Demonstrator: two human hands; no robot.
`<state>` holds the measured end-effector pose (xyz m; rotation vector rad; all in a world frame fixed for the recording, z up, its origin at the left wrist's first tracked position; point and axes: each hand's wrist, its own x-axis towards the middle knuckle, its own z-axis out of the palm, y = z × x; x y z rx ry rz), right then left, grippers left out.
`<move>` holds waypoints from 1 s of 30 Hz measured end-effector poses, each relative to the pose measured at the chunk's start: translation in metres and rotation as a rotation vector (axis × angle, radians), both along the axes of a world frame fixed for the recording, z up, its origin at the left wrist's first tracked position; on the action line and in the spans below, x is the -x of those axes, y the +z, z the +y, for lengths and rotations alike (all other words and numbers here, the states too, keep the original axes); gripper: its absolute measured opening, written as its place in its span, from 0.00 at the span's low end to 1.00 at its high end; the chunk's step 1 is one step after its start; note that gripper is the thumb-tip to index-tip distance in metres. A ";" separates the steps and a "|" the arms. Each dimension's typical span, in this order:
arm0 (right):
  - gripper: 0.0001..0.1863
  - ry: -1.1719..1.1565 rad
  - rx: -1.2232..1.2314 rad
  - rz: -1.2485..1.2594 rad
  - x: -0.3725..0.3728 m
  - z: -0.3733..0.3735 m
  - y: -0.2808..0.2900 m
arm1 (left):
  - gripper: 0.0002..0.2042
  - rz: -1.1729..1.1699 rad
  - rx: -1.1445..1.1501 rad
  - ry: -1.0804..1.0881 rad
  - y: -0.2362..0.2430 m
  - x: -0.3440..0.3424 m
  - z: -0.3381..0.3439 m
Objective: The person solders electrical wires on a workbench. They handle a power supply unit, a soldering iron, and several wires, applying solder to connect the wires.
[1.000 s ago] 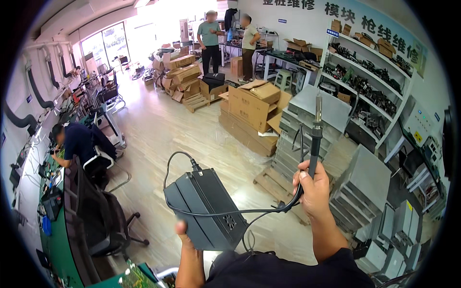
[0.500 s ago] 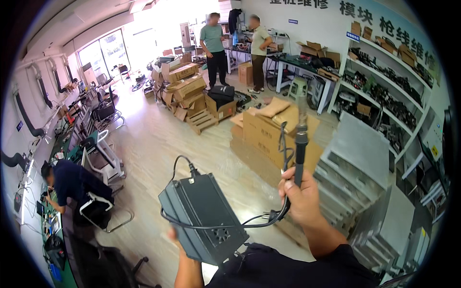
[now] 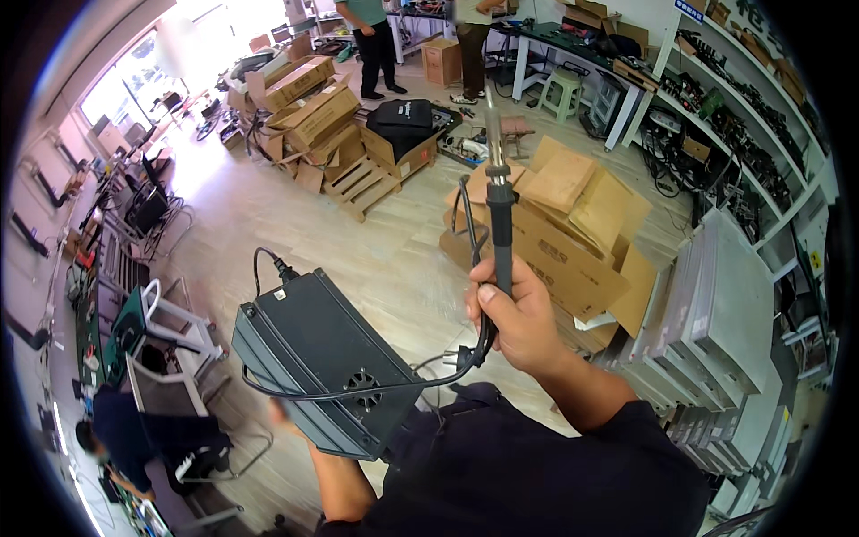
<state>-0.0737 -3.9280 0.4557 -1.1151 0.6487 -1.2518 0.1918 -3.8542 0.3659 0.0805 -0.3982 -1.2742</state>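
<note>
In my right hand (image 3: 519,313) a soldering iron (image 3: 502,215) stands almost upright, its metal tip pointing up and my fingers wrapped round its black handle. The same hand also pinches loops of black cord (image 3: 465,362) with a plug (image 3: 463,358) hanging in them. My left hand (image 3: 284,419) carries a dark grey soldering station (image 3: 322,358) from its left and underside; most of its fingers are hidden behind the box. The station is tilted, with a round fan vent at its near end and a cable leaving its far end. A cord runs across its casing.
Ahead to the right lie opened cardboard boxes (image 3: 564,255), beside stacked grey metal modules (image 3: 716,313). A wooden pallet (image 3: 362,185) and more cartons (image 3: 313,116) stand farther off. Two people stand at the far bench; another person (image 3: 148,438) bends over the left bench.
My view has tilted down and turned right. Station and iron appear farther left in the picture, still held in the same hands. The iron's tip stands lower against the room.
</note>
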 end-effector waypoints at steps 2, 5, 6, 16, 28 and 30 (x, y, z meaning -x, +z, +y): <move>0.08 -0.022 -0.043 0.049 -0.029 -0.089 0.011 | 0.32 0.015 0.089 -0.109 0.008 -0.038 -0.110; 0.09 -0.067 -0.068 0.054 -0.067 -0.218 0.019 | 0.33 0.086 0.076 -0.140 0.039 -0.060 -0.270; 0.09 -0.080 -0.058 0.028 -0.075 -0.264 0.013 | 0.34 0.111 0.093 -0.187 0.040 -0.067 -0.325; 0.09 -0.203 -0.001 -0.095 -0.152 -0.724 0.003 | 0.35 0.120 0.153 -0.468 0.049 -0.146 -0.815; 0.08 -0.518 -0.123 -0.085 -0.164 -1.171 0.016 | 0.37 0.058 0.064 -0.634 0.048 -0.146 -1.346; 0.08 -0.600 -0.074 -0.099 -0.144 -1.235 0.016 | 0.37 0.047 0.043 -0.678 0.050 -0.121 -1.420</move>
